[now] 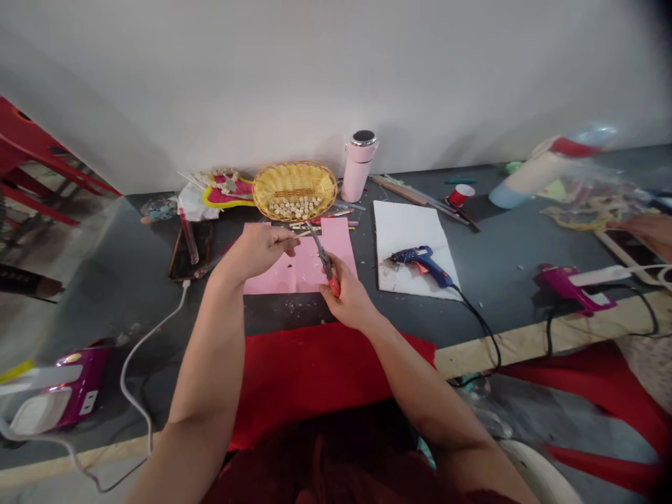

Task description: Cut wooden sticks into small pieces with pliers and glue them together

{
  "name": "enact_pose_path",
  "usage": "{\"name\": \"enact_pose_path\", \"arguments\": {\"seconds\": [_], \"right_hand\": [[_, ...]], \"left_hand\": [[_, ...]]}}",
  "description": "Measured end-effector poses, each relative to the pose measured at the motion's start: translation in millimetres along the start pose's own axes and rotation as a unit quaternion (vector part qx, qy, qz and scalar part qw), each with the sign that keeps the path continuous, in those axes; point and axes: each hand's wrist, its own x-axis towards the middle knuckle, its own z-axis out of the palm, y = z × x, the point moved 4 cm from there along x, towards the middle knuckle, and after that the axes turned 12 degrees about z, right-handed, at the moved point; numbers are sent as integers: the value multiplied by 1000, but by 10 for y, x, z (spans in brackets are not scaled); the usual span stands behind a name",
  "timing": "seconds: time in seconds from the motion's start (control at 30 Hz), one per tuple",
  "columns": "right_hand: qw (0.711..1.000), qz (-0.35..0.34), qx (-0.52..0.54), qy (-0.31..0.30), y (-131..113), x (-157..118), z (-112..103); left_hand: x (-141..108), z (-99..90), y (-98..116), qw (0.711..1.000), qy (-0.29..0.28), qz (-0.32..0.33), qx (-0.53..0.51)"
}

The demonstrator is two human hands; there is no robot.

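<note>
My left hand (265, 246) pinches a thin pale wooden stick (302, 235) that points to the right. In my right hand (347, 294) is a pair of grey-and-red shears (326, 264), tips pointing away from me beside the stick's end. Both hands are over a pink sheet (307, 269) dotted with small scraps. Behind them, a yellow wicker basket (294, 175) leans back with many small pale pieces (297, 208) in its lower part. More thin sticks (336, 219) lie just in front of the basket. Whether the blades touch the stick I cannot tell.
A blue glue gun (420, 260) rests on a white board (414, 227), its cord running off the front edge. A pink flask (359, 168) stands by the wall. Left are a phone (192, 246) and purple power strip (78, 385). Another person's hand (648, 231) is far right.
</note>
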Motion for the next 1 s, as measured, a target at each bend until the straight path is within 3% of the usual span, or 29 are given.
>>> {"name": "enact_pose_path", "arguments": {"seconds": [0.17,0.43,0.67,1.0], "right_hand": [[999,42,-3,4,-45,-52,33],[999,40,9,-3,-139,-58,-5],[993,61,78,-55,-118,-63,5],[998,18,51,-36,-60,-32,3]], "left_hand": [[6,3,33,1000,-4,-9,18],[10,-2,43,1000,-5,-7,28],[5,-11,53,997,76,10,18],[-41,-50,32,998,49,-5,-24]]}}
